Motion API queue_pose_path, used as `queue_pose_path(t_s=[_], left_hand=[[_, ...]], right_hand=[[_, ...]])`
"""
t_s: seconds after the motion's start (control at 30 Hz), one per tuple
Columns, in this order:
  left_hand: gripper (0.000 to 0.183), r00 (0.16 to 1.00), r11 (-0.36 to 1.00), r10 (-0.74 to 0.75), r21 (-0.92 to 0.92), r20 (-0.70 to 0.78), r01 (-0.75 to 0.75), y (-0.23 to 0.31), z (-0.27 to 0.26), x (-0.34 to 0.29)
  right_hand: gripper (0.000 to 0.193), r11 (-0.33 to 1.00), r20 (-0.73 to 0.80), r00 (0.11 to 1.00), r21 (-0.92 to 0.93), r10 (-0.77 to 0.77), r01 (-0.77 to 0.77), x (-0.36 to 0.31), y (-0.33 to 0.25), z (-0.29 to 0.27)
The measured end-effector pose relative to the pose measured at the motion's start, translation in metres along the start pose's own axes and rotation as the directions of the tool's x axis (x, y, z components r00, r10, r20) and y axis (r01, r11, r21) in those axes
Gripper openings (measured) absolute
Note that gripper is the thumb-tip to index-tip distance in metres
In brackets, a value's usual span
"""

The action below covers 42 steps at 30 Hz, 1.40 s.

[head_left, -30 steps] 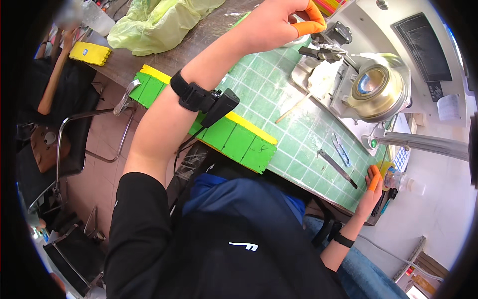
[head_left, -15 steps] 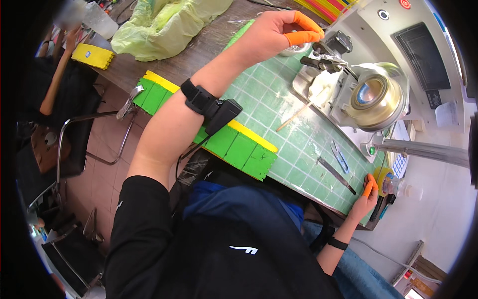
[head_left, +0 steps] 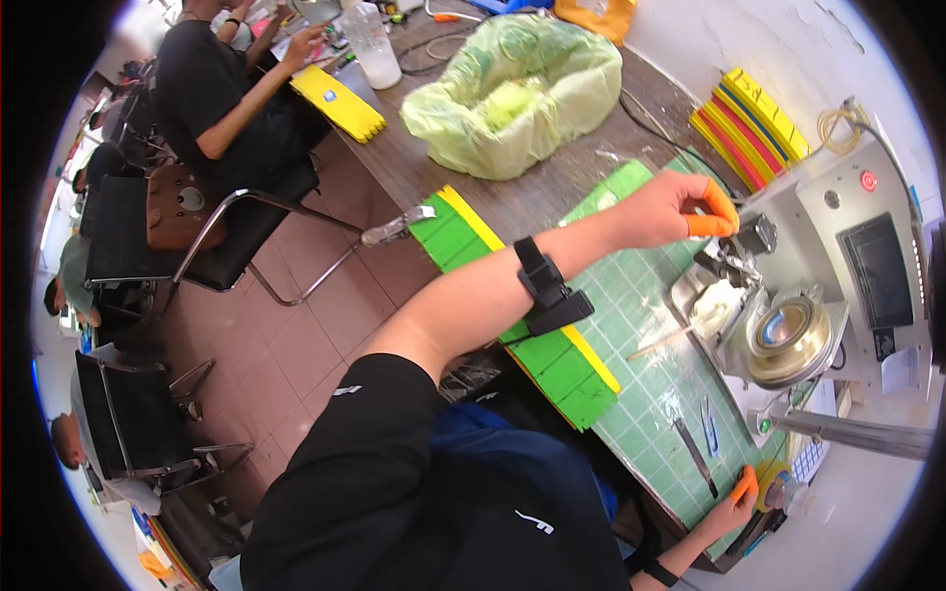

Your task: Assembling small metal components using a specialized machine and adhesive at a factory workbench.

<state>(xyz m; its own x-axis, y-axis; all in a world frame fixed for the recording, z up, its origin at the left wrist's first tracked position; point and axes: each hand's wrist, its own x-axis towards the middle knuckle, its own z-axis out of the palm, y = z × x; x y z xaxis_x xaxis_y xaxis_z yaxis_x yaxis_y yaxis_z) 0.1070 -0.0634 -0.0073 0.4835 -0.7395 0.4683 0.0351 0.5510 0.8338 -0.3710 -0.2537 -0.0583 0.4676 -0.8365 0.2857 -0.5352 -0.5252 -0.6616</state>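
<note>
My left hand [head_left: 670, 209] reaches across the green cutting mat [head_left: 631, 295] to a grey bench machine [head_left: 838, 246]. Its thumb and forefinger wear orange finger cots and are pinched together right beside the machine's small black clamp [head_left: 754, 236]; I cannot see anything between them. A black band device [head_left: 547, 286] sits on that forearm. My right hand [head_left: 734, 502], also with an orange cot, rests at the mat's near corner by a yellow roll [head_left: 778, 483]; its fingers are mostly hidden. A brass-coloured round spool [head_left: 788, 330] sits on the machine.
Tweezers [head_left: 709, 428], a flat metal tool [head_left: 695, 458] and a thin stick [head_left: 660, 345] lie on the mat. Green-and-yellow blocks [head_left: 562, 364] line its edge. Beyond are a green plastic bag [head_left: 512, 89], stacked coloured strips [head_left: 749, 113], a seated person [head_left: 227, 89] and chairs [head_left: 197, 227].
The view has swung, so more of the table and room shows. My left hand stays pinched at the machine's clamp and my right hand stays at the mat's corner.
</note>
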Motion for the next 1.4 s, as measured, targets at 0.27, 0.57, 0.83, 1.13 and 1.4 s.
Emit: queue_pose_path(t_s=[0.27,0.57,0.83,1.13,1.4], left_hand=[[0.012,0.999,0.995,0.023,0.091,0.041,-0.027,0.002,0.014,0.008],[0.012,0.997,0.962,-0.055,0.263,-0.063,0.069,0.021,0.001,-0.013],[0.014,0.999,0.963,-0.054,0.263,-0.002,0.053,0.018,0.003,-0.004],[0.016,1.0,0.924,-0.026,0.381,-0.01,0.028,0.019,0.0,-0.004],[0.02,1.0,0.932,-0.003,0.362,0.014,-0.002,0.014,-0.004,-0.004]], right_hand=[[0.021,0.999,-0.052,0.998,0.044,0.031,-0.028,-0.006,0.001,-0.007],[0.021,0.964,-0.135,0.989,0.264,0.068,-0.03,-0.005,-0.027,0.016],[0.023,0.94,-0.17,0.974,0.331,0.15,-0.087,-0.014,-0.027,0.008],[0.011,0.974,-0.155,0.981,0.212,0.12,-0.085,-0.006,-0.019,0.008],[0.012,0.96,-0.11,0.987,0.267,0.12,-0.087,-0.004,-0.018,0.007]])
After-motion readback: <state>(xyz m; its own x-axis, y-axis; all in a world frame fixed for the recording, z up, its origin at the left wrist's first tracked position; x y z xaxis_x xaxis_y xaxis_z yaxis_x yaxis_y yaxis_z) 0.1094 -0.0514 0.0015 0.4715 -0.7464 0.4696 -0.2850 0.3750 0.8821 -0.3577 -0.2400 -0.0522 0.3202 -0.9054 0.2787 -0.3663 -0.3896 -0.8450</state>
